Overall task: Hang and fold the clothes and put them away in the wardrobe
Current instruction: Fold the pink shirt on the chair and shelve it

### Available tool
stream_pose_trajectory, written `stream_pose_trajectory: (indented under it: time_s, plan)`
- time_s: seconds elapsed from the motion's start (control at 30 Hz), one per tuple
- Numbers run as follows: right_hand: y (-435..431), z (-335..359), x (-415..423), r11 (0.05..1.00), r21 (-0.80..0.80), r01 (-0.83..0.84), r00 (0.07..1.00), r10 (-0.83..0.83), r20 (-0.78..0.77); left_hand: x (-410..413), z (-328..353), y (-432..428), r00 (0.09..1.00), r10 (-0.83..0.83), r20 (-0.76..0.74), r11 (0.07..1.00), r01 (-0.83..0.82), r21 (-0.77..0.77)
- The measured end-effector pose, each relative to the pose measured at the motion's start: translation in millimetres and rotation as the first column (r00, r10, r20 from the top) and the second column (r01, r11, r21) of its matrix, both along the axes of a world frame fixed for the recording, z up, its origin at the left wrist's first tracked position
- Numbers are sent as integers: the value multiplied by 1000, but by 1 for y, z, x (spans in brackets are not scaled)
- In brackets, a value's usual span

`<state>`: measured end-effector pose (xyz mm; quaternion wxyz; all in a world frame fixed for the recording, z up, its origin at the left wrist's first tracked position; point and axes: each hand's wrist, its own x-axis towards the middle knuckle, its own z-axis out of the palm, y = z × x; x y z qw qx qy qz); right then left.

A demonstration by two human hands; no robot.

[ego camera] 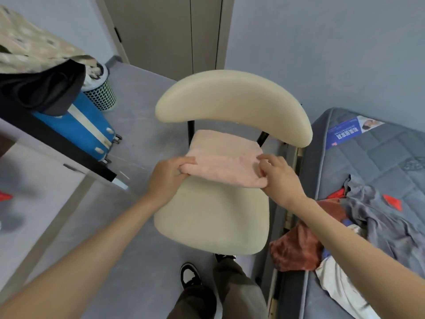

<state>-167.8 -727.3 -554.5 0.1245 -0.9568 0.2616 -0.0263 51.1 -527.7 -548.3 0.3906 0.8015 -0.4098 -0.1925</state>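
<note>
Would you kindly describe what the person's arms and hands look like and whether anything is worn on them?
Both arms are bare as far as the frame shows: no sleeve covers the left forearm or the right forearm. The left hand and right hand are ungloved, with no watch, bracelet or ring visible.

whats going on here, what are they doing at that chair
A person is folding laundry on a cream padded chair. A folded pink fluffy cloth lies at the back of the seat. The left hand grips its left edge and the right hand pinches its right edge. A heap of grey, rust-red and white clothes lies unfolded on the grey quilted mattress to the right.
</note>
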Motion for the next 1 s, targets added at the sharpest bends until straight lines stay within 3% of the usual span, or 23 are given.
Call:
stream_pose_trajectory:
  time_s: [0.1,0.23,0.33,0.43,0.5,0.57,0.63,0.7,0.87,1.0]
  plan:
    - [17,-64,-21,997,71,41,971,-23,-239,-20,-68,10,991,-50,-122,988,67,136]
    - [47,-129,-56,946,309,100,850,80,-521,-55,-133,35,956,-154,-252,925,229,304]
    - [67,-150,-85,822,526,217,785,173,-595,-73,-155,59,877,-234,-420,816,412,405]
    - [74,-148,-94,759,588,282,770,187,-610,-78,-166,77,813,-214,-542,741,496,453]
    - [69,-146,-91,724,600,340,811,98,-577,-77,-165,76,819,-96,-565,810,395,434]
    - [57,-145,-84,658,617,432,850,-69,-522,-73,-161,64,806,104,-583,893,183,411]
    - [42,-145,-76,515,677,526,850,-281,-446,-68,-155,42,767,287,-574,915,-42,401]
    - [27,-147,-65,394,730,558,806,-466,-364,-59,-157,18,758,368,-539,908,-169,383]
    - [9,-175,-39,301,750,589,645,-734,-213,-44,-185,-33,643,403,-651,915,-259,310]
    - [23,-203,-32,89,712,697,476,-800,-366,-56,-220,-40,722,459,-518,831,-142,538]
